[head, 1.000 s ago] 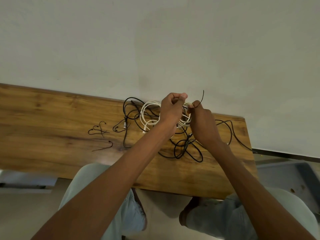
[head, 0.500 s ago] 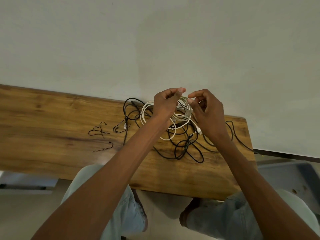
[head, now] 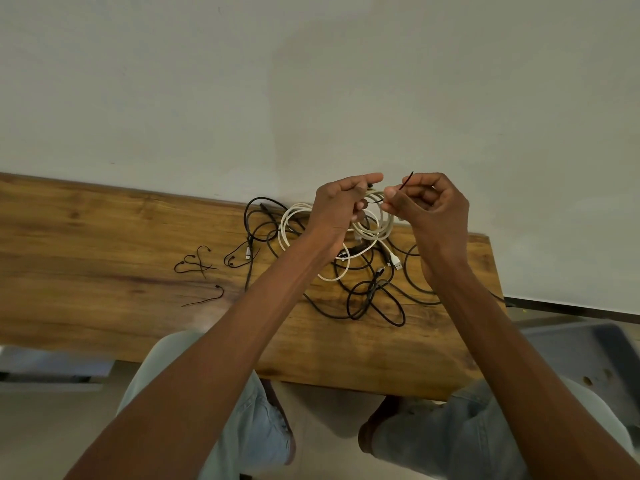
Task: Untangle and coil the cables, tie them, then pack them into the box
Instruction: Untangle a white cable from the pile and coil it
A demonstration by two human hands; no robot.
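Both grips on white cable (head: 375,225)

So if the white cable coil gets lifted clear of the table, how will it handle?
The white cable coil probably flops: its loops sag unevenly below the left hand. It is likely light. It may drag the black cables crossing it.

Single head-worn wide view, forward and down, close over a wooden table (head: 104,237).

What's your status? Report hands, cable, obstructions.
Left hand holds white coil. Right hand pinches black tie. Black cables tangled below on table.
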